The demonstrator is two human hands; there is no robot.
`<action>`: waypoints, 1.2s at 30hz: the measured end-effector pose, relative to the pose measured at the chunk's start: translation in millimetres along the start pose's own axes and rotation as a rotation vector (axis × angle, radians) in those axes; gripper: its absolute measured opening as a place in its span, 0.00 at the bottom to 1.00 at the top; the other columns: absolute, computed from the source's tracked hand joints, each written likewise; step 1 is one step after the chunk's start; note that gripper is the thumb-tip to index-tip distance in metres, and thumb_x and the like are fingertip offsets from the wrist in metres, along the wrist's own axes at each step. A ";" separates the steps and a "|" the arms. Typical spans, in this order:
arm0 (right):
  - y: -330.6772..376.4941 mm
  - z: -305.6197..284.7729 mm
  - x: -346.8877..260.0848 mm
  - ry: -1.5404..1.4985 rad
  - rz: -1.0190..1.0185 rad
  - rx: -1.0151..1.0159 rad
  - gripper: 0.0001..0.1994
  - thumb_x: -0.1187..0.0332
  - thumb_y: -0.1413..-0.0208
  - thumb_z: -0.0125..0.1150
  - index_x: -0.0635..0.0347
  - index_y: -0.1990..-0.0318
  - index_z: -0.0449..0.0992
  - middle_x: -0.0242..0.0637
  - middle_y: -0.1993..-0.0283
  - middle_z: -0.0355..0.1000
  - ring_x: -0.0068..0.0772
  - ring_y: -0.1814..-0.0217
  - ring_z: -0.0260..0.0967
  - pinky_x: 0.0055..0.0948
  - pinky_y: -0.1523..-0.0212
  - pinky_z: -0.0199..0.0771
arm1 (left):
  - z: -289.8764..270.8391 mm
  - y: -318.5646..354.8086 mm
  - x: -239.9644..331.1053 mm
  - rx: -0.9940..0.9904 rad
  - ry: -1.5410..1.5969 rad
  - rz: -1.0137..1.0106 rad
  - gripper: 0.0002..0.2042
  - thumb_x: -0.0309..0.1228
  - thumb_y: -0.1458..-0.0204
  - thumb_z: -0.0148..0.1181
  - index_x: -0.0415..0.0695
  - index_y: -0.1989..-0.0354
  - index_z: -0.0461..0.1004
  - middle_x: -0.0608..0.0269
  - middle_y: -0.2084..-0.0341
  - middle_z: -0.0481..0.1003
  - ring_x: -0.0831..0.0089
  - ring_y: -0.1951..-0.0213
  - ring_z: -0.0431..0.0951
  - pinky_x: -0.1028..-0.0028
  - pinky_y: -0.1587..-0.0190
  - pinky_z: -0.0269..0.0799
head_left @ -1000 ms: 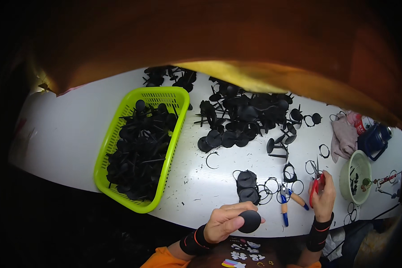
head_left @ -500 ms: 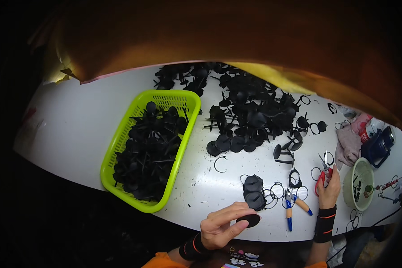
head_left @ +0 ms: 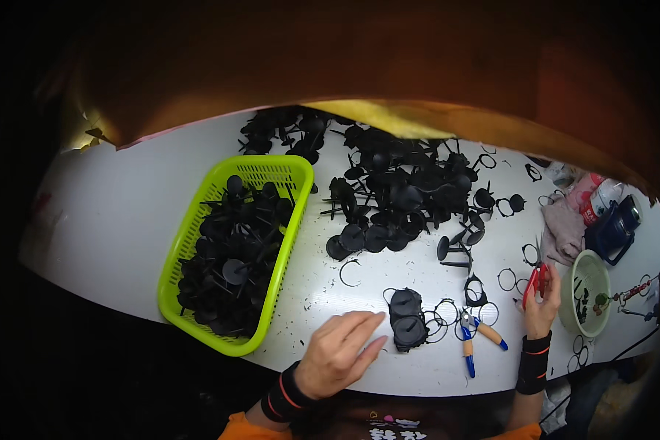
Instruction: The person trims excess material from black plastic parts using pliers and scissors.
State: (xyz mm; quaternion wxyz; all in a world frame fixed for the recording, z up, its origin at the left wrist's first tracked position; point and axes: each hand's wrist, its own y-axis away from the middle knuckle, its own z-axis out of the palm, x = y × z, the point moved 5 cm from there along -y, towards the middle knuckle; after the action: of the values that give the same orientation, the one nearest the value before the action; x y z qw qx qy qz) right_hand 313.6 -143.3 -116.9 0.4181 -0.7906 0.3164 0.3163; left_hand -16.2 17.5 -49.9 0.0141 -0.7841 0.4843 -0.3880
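My left hand [head_left: 343, 352] is empty, its fingers stretched out and apart above the front of the table. Just right of its fingertips lies a joined pair of black round rubber parts [head_left: 408, 320]. My right hand [head_left: 541, 304] grips red-handled scissors [head_left: 537, 281], blades pointing away from me. To the left stands a lime green plastic basket [head_left: 170, 282] heaped with black disc-headed parts with stems. One greyish disc [head_left: 235, 272] lies face up on this heap.
A large pile of black stemmed parts [head_left: 407, 194] spreads over the far table. Pliers with blue and tan handles [head_left: 468, 350] lie among thin black rings. At right are a pale bowl [head_left: 600, 282], a cloth [head_left: 563, 233] and a dark blue container [head_left: 613, 231]. A brown-gold sheet [head_left: 345, 59] hangs overhead.
My left hand has let go of the black disc and moved left, fingers opening. A greyish disc now shows on the basket's heap. My right hand keeps the scissors; their blades look closer together.
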 end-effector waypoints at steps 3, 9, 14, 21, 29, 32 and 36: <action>4.4 -8.1 -5.8 -0.171 0.080 -0.038 0.22 0.80 0.54 0.56 0.70 0.49 0.61 0.38 0.61 0.66 0.23 0.61 0.65 0.20 0.60 0.68 | 52.9 -13.6 -2.5 -0.162 0.082 -0.024 0.14 0.21 0.60 0.61 0.33 0.63 0.70 0.55 0.66 0.68 0.66 0.67 0.73 0.71 0.66 0.69; 55.6 7.8 -72.7 -0.631 0.526 -0.445 0.19 0.82 0.61 0.59 0.70 0.59 0.61 0.39 0.73 0.67 0.23 0.76 0.65 0.21 0.78 0.68 | 62.4 -15.8 -28.8 -0.139 0.625 -0.157 0.11 0.19 0.56 0.56 0.36 0.61 0.70 0.58 0.68 0.71 0.71 0.65 0.73 0.76 0.64 0.70; 127.0 40.4 -98.8 -1.072 0.629 -0.846 0.36 0.69 0.66 0.73 0.69 0.50 0.57 0.43 0.63 0.66 0.33 0.61 0.66 0.32 0.57 0.68 | 50.9 1.0 -19.1 0.077 1.515 -0.554 0.25 0.13 0.56 0.53 0.37 0.47 0.56 0.55 0.65 0.71 0.73 0.61 0.73 0.77 0.57 0.70; 106.7 55.2 -147.1 -0.963 0.428 -0.472 0.30 0.78 0.64 0.68 0.70 0.51 0.58 0.45 0.57 0.67 0.29 0.58 0.68 0.28 0.56 0.68 | 67.2 30.6 2.3 0.140 1.774 -0.584 0.12 0.16 0.53 0.51 0.29 0.59 0.68 0.52 0.61 0.70 0.69 0.60 0.73 0.74 0.57 0.72; 97.5 53.5 -152.1 -1.065 0.655 -0.601 0.19 0.83 0.61 0.61 0.72 0.58 0.64 0.44 0.63 0.70 0.28 0.62 0.70 0.23 0.59 0.71 | 63.3 31.1 0.9 0.009 1.704 -0.380 0.13 0.16 0.56 0.56 0.33 0.60 0.66 0.49 0.59 0.68 0.68 0.54 0.68 0.69 0.49 0.63; 100.6 57.2 -147.5 -1.057 0.677 -0.631 0.19 0.83 0.60 0.61 0.73 0.58 0.64 0.46 0.63 0.70 0.29 0.63 0.71 0.24 0.58 0.71 | 44.2 27.1 7.5 0.058 1.359 -0.304 0.19 0.15 0.61 0.62 0.37 0.60 0.62 0.51 0.61 0.68 0.70 0.55 0.68 0.72 0.50 0.63; 98.9 58.0 -149.7 -1.004 0.620 -0.686 0.20 0.83 0.60 0.61 0.74 0.57 0.64 0.47 0.63 0.70 0.29 0.62 0.71 0.23 0.59 0.71 | 32.7 18.0 11.0 -0.050 1.175 -0.252 0.24 0.17 0.60 0.62 0.36 0.52 0.63 0.59 0.65 0.69 0.76 0.62 0.71 0.80 0.57 0.66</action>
State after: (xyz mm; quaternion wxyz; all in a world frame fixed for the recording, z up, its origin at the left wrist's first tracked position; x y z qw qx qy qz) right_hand 134.5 -102.5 -74.2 0.1300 -0.5088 0.1777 0.8322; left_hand -6.8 -12.2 -73.4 -0.3205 -0.4898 0.3235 -0.7435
